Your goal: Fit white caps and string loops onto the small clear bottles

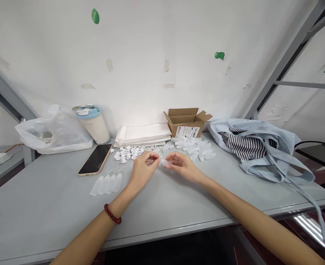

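My left hand (146, 165) and my right hand (183, 165) meet above the middle of the table. Between thumb and finger of the right is a small translucent plastic sleeve (164, 162). The left pinches at the sleeve's upper end, its fingertips hiding what they grip. To the left lie several frosted plastic tubes (110, 184) in a row, each with a thin white loop of cord. Behind my hands are a heap of small white caps (128, 152), a tangle of white cords (154, 148) and a pile of loose translucent sleeves (197, 147).
A phone (95, 160) lies on the left of the table (157, 213). A cup with a blue lid (95, 125), a white plastic bag (53, 130), stacked white sheets (143, 134) and an open cardboard box (186, 127) line the back. At right sits a pale blue cloth bag (261, 147), its strap trailing over the edge.
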A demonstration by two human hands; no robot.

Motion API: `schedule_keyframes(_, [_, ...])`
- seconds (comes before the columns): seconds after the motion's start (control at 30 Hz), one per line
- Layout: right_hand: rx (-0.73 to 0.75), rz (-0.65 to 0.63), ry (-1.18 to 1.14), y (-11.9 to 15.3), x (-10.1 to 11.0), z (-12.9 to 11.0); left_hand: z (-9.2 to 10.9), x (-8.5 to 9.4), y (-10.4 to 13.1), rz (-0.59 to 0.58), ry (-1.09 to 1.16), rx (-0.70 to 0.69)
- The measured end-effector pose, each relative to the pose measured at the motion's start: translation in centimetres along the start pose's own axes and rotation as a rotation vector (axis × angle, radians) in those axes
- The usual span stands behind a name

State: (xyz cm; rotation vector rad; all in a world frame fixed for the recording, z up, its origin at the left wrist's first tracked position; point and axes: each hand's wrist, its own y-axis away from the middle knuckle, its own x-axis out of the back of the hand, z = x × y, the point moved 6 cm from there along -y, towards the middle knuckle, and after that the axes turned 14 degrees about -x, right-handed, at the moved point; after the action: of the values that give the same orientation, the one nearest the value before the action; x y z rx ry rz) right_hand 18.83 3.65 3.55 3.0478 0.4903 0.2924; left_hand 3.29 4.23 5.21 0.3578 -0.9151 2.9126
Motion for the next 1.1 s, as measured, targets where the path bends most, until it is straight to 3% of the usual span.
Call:
schedule_keyframes(0.2, [-0.027,-0.004,-0.033,0.17,0.14,-0.12,0.52,-0.49,0.22,-0.052,0.027,-0.077])
schedule_keyframes(0.5, [0.008,-0.064,-0.051,0.38,-0.29,-0.58,0.87,-0.63,0.3,-0.081,0.037,-0.082])
schedule_keyframes(1.1, [0.014,-0.091,-0.042,0.58,-0.54,-0.56,0.31,-0.79,0.04,-0.08,0.207,0.114])
